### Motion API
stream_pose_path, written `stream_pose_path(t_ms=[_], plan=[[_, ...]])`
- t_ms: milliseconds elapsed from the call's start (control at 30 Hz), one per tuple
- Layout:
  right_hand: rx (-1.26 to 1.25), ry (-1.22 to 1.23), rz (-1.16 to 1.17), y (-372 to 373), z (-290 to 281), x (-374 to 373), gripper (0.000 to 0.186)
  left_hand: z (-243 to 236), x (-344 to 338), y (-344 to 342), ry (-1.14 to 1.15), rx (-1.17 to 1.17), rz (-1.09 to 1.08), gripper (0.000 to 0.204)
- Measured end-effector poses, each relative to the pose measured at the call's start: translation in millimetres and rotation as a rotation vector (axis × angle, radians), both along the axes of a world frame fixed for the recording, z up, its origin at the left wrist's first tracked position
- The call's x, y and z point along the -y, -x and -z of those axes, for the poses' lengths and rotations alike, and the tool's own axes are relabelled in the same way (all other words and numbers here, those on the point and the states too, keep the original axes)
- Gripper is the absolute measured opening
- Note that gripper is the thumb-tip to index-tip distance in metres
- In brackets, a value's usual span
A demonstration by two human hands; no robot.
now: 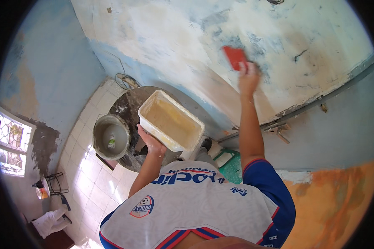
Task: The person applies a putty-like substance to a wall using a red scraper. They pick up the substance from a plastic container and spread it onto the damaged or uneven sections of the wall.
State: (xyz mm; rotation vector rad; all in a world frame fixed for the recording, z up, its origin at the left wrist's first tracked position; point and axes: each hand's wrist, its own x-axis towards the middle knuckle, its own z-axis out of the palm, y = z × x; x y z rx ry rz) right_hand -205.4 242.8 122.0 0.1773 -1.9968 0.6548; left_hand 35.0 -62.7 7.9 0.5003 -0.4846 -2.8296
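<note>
My right hand (pixel 249 76) is raised toward the wall, its fingers closed on a flat red scraper (pixel 234 57). The scraper is smeared by motion and lies close to the patchy wall (pixel 174 37); I cannot tell whether its edge touches. My left hand (pixel 151 140) grips the near left side of a white rectangular tub (pixel 171 120), holding it tilted above a round table. Cream-coloured residue coats the tub's inside.
Left of the tub, a grey bucket (pixel 112 139) with a small bottle in it stands by the round, stained table (pixel 129 103). A door with a handle (pixel 283 133) is at right. White floor tiles (pixel 85 170) and a barred window (pixel 14 141) lie left.
</note>
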Motion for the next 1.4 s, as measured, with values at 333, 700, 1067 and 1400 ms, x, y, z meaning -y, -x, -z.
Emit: stream_pose_path(t_ms=[333,700,1067,1400], plan=[[0.239,-0.164,-0.042,11.0,46.5,29.3,0.024,-1.1,-8.0,9.6,0.02,0.018,0.048,0.075],[0.196,-0.102,-0.212,-11.1,20.4,38.1,0.02,5.3,-5.0,9.4,0.046,0.077,0.08,0.075],[0.069,0.296,-0.166,-34.6,-44.2,24.4,0.022,9.6,-8.4,8.5,-0.035,0.014,0.071,0.074],[-0.02,0.564,-0.119,-15.6,-60.7,17.1,0.023,11.5,-14.6,5.2,0.015,0.083,0.045,0.078]])
